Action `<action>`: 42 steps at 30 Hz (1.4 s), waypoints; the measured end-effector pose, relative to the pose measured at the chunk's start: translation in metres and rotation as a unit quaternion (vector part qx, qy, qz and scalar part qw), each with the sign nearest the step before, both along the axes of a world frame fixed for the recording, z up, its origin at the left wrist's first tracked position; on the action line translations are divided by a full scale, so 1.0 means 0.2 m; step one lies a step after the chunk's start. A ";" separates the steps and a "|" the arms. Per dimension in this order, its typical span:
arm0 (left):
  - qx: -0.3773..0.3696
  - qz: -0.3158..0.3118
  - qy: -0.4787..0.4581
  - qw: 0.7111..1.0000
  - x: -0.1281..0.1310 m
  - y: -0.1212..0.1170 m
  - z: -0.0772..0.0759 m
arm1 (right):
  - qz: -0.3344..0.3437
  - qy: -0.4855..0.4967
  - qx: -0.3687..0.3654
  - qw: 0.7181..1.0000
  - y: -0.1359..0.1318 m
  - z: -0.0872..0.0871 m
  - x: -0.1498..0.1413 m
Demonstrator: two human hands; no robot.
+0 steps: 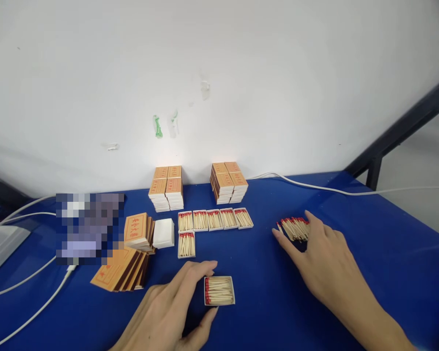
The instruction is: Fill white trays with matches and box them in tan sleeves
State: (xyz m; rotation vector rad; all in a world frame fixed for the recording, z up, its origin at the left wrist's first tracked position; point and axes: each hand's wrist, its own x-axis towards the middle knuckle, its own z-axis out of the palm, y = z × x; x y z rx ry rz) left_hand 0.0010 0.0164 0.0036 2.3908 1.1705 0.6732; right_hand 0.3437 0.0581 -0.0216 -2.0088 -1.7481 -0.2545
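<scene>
My left hand (171, 307) rests on the blue table (369, 253), thumb and forefinger spread around a white matchbox tray (219, 291) full of red-tipped matches, touching its left side. My right hand (322, 258) reaches forward with its fingers curled over a loose pile of matches (294, 228), fingertips pinching at them. Several filled trays (215, 219) lie in a row beyond, with one more filled tray (186, 244) below the row's left end.
Two stacks of orange matchboxes (167, 187) (229, 182) stand against the white wall. Orange outer sleeves (122, 270) lie fanned at left beside a sleeve stack (139, 231) and empty white trays (164, 232). White cables (314, 186) cross the table; a black frame (398, 134) stands right.
</scene>
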 end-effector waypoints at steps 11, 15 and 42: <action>0.006 0.001 -0.012 1.000 0.01 0.00 0.01 | 0.035 0.031 -0.011 0.999 0.01 -0.02 -0.07; 0.001 0.005 -0.010 1.000 0.01 0.00 0.00 | 0.054 0.041 -0.014 0.998 0.01 -0.02 -0.08; -0.002 -0.002 -0.007 1.000 0.01 0.00 0.02 | 0.074 0.073 -0.032 0.994 -0.07 0.05 -0.12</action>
